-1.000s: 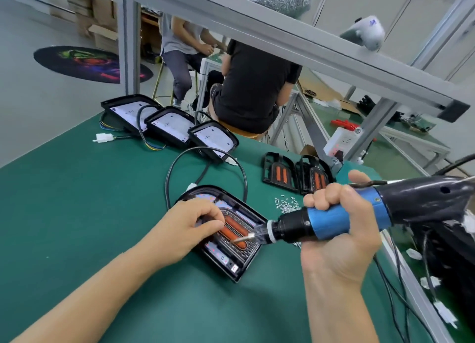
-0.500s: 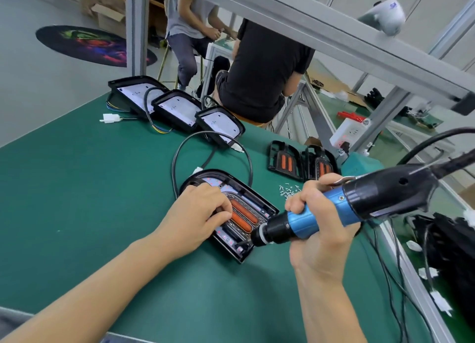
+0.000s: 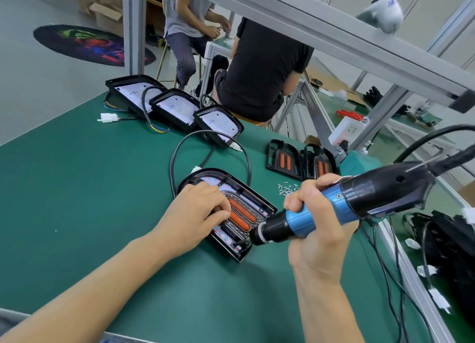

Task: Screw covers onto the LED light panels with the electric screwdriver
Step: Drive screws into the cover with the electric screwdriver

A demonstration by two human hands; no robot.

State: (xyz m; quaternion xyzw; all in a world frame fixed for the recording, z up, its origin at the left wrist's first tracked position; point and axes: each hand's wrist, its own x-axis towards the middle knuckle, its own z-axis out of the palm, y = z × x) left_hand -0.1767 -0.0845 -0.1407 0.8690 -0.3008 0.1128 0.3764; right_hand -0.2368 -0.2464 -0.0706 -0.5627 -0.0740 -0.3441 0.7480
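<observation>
A black LED light panel with a cover bearing two orange strips lies in the middle of the green table. My left hand rests on its left part, fingers curled down onto the cover. My right hand grips the blue and black electric screwdriver. Its bit touches the panel's near right corner. A small heap of silver screws lies just behind the screwdriver.
Three uncovered panels with white boards and wires stand in a row at the table's far left. Two spare covers lie at the back right. The panel's black cable loops behind it. Two people sit beyond the table. Cables hang at the right edge.
The screwdriver tip has gone from the cover's orange strips down to the panel's near right corner. My left hand has stayed on the cover. The view has shifted slightly.
</observation>
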